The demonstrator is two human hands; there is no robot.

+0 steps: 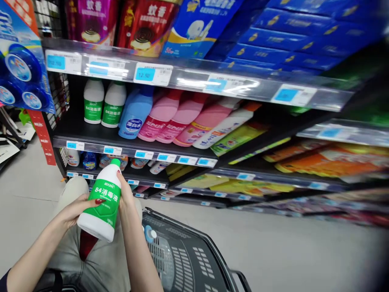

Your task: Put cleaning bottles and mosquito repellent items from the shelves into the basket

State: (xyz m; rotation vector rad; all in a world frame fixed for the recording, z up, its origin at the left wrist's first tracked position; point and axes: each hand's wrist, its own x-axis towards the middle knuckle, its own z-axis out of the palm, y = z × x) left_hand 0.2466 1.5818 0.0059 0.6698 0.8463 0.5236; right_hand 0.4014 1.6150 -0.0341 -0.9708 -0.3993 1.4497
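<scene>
I hold a white disinfectant bottle (103,202) with a green label and green cap in both hands, above my lap. My left hand (75,209) grips its left side, thumb across the label. My right hand (125,194) wraps the right side behind the bottle. Two matching bottles (105,102) stand on the shelf ahead at the left. A dark plastic shopping basket (188,259) sits just right of my arms, with a blue-capped item (149,234) inside.
Store shelves (133,151) run from left to far right, stocked with blue and pink detergent bottles (161,115) and price tags. Blue boxes fill the top shelf. A hanging blue pack (21,61) is at the upper left. Grey floor (288,251) lies below.
</scene>
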